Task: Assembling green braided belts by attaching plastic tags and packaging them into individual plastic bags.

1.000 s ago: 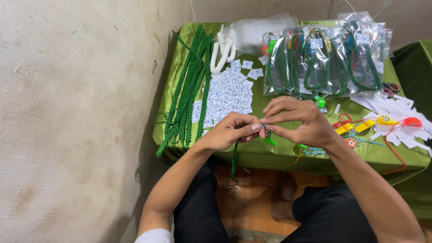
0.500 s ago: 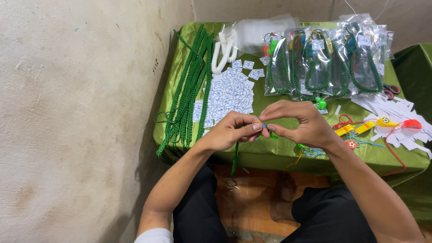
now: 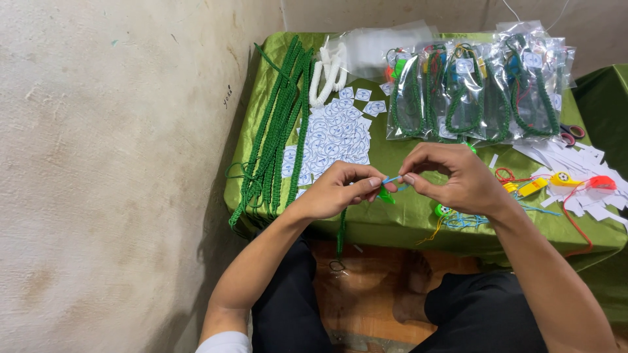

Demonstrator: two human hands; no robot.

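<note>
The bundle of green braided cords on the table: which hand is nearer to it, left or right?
Left. The left hand is just right of the green braided cords, close to their lower ends. The right hand is farther right, beyond the left hand, below the clear bags.

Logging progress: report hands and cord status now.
Left hand and right hand pinch a thin blue string between fingertips. Green braided cord dangles below. Nothing in the way.

bare cloth (image 3: 418, 216) ahead (cords (image 3: 275, 140) left).
</note>
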